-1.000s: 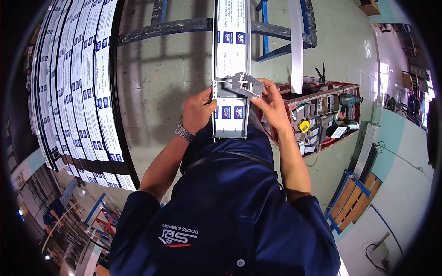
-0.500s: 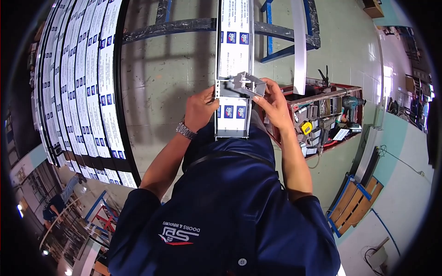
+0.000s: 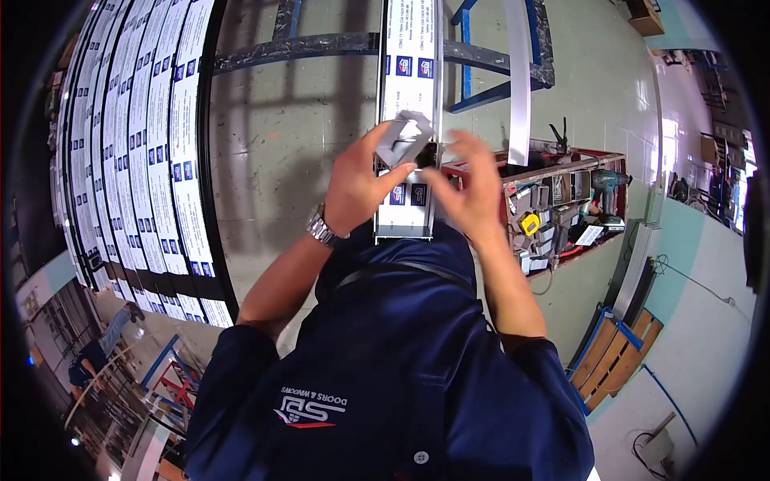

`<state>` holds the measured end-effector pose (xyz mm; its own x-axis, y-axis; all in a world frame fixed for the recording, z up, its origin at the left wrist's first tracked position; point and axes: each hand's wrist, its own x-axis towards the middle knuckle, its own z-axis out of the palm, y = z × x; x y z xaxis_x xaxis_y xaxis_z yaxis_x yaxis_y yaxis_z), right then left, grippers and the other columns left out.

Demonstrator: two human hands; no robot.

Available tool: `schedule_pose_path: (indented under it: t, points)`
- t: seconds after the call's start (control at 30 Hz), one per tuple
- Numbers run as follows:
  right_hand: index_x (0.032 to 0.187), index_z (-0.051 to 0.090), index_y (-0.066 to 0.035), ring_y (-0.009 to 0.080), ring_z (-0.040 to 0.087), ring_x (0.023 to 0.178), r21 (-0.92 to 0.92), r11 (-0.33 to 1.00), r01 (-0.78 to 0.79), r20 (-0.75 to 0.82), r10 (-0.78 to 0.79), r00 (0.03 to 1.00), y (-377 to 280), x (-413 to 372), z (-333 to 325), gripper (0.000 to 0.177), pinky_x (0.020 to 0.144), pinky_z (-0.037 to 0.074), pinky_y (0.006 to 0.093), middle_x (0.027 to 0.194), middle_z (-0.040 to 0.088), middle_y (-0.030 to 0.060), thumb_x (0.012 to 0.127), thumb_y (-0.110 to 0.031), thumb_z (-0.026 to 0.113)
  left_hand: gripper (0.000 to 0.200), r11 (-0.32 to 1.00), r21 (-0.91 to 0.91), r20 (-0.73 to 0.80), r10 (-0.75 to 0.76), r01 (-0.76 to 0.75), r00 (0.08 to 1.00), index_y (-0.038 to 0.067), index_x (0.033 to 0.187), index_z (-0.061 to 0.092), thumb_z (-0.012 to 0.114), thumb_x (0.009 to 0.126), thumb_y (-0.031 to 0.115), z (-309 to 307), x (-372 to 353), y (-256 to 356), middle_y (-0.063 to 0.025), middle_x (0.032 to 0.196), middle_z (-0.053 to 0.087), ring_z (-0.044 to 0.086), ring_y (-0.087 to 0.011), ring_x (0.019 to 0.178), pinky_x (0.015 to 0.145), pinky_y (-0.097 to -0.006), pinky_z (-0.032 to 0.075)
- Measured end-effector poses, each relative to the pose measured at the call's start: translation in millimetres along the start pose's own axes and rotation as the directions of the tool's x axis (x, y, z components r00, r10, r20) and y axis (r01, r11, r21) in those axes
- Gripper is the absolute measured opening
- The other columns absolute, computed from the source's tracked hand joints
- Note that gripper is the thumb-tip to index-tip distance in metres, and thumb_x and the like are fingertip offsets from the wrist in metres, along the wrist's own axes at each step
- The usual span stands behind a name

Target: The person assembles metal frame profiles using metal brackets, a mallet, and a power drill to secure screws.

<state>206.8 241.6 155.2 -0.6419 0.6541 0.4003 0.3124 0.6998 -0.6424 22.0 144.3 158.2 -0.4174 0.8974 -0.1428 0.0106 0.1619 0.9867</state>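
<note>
My left hand, with a metal watch at its wrist, pinches a short hollow grey metal profile piece between thumb and fingers. The piece is tilted above a long aluminium profile that carries white printed protective film and runs away from my waist. Beside the piece, on the right, my right hand is blurred; its thumb and fingers are apart and nothing shows in them. The part of the long profile beneath the hands is partly hidden.
A red-framed toolbox with a yellow tape measure and a cordless drill stands at right. Film-covered profiles lie stacked at left. A blue-legged trestle supports the work. Another person is at far left.
The grey piece has passed from my right hand to my left, moving slightly left and turning. My left hand has left the long profile's edge; my right hand has let go.
</note>
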Motion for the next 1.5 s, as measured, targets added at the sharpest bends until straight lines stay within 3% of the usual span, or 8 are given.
schedule_pose_path:
  t: [0.07, 0.1, 0.17, 0.2, 0.5, 0.83, 0.9, 1.5]
  points:
    - [0.131, 0.056, -0.006, 0.0346, 0.052, 0.128, -0.063, 0.995, -0.075, -0.007, 0.075, 0.997, -6, 22, -20, 0.068, 0.110, 0.040, 0.0468, 0.136, 0.057, 0.0163, 0.072, -0.026, 0.085, 0.056, 0.668, 0.594, 0.268, 0.360, -0.447, 0.894, 0.006, 0.131, 0.059, 0.077, 0.078, 0.014, -14, 7, -1, -0.0138, 0.119, 0.066, 0.061, -0.0267, 0.112, 0.095, -0.0408, 0.048]
    - [0.131, 0.056, -0.006, 0.0346, 0.052, 0.128, -0.058, 0.996, -0.075, -0.002, 0.075, 0.997, -3, 23, -21, 0.068, 0.110, 0.040, 0.0468, 0.136, 0.057, 0.0163, 0.072, -0.026, 0.085, 0.056, 0.670, 0.597, 0.264, 0.355, -0.441, 0.897, 0.006, 0.131, 0.059, 0.077, 0.078, 0.014, -15, 11, -3, -0.0138, 0.119, 0.066, 0.061, -0.0267, 0.112, 0.095, -0.0408, 0.048]
    - [0.137, 0.054, -0.007, 0.0323, 0.051, 0.131, -0.286, 0.947, 0.148, 0.394, -0.025, 0.919, 4, 27, -22, 0.070, 0.111, 0.040, 0.0444, 0.134, 0.058, 0.0159, 0.076, -0.025, 0.083, 0.059, 0.660, 0.497, 0.478, 0.333, -0.563, 0.813, 0.007, 0.134, 0.058, 0.075, 0.078, 0.012, -16, 23, -6, -0.0116, 0.124, 0.064, 0.053, -0.0335, 0.121, 0.105, -0.0448, 0.040]
    - [0.132, 0.057, -0.006, 0.0322, 0.053, 0.127, -0.254, 0.961, 0.104, 0.441, 0.019, 0.897, 9, 25, -15, 0.062, 0.110, 0.040, 0.0443, 0.131, 0.059, 0.0153, 0.078, -0.025, 0.081, 0.054, 0.624, 0.503, 0.481, 0.372, -0.597, 0.794, 0.008, 0.130, 0.060, 0.073, 0.078, 0.012, -14, 27, -11, -0.0091, 0.121, 0.065, 0.055, -0.0278, 0.118, 0.105, -0.0402, 0.038]
    - [0.121, 0.062, -0.006, 0.0328, 0.058, 0.114, -0.039, 0.993, -0.114, 0.448, 0.119, 0.886, 21, 24, -5, 0.051, 0.096, 0.048, 0.0436, 0.117, 0.061, 0.0123, 0.074, -0.017, 0.079, 0.054, 0.791, 0.430, 0.387, 0.274, -0.435, 0.880, 0.004, 0.128, 0.059, 0.078, 0.078, 0.013, -29, 27, -36, -0.0137, 0.124, 0.063, 0.058, -0.0325, 0.117, 0.101, -0.0412, 0.047]
    - [0.120, 0.062, -0.004, 0.0344, 0.055, 0.119, -0.058, 0.998, -0.025, 0.446, 0.048, 0.894, 27, 21, 6, 0.051, 0.100, 0.046, 0.0429, 0.121, 0.061, 0.0139, 0.073, -0.013, 0.079, 0.055, 0.832, 0.360, 0.361, 0.293, -0.422, 0.886, 0.006, 0.130, 0.059, 0.078, 0.078, 0.015, -31, 25, -51, -0.0146, 0.126, 0.060, 0.057, -0.0338, 0.118, 0.099, -0.0420, 0.048]
    - [0.120, 0.062, -0.004, 0.0345, 0.055, 0.120, -0.034, 0.999, -0.037, 0.465, 0.049, 0.884, 26, 25, 4, 0.051, 0.101, 0.046, 0.0430, 0.121, 0.061, 0.0142, 0.072, -0.012, 0.079, 0.056, 0.744, 0.396, 0.372, 0.406, -0.538, 0.835, 0.006, 0.128, 0.059, 0.078, 0.077, 0.017, -31, 27, -52, -0.0136, 0.126, 0.060, 0.056, -0.0333, 0.121, 0.100, -0.0421, 0.048]
    - [0.122, 0.060, -0.002, 0.0353, 0.058, 0.116, -0.104, 0.994, 0.024, 0.567, 0.039, 0.823, 28, 32, 4, 0.052, 0.099, 0.048, 0.0442, 0.123, 0.061, 0.0158, 0.076, -0.016, 0.078, 0.054, 0.753, 0.417, 0.390, 0.358, -0.510, 0.848, 0.006, 0.126, 0.060, 0.078, 0.077, 0.020, -27, 26, -49, -0.0109, 0.125, 0.059, 0.057, -0.0303, 0.120, 0.094, -0.0403, 0.052]
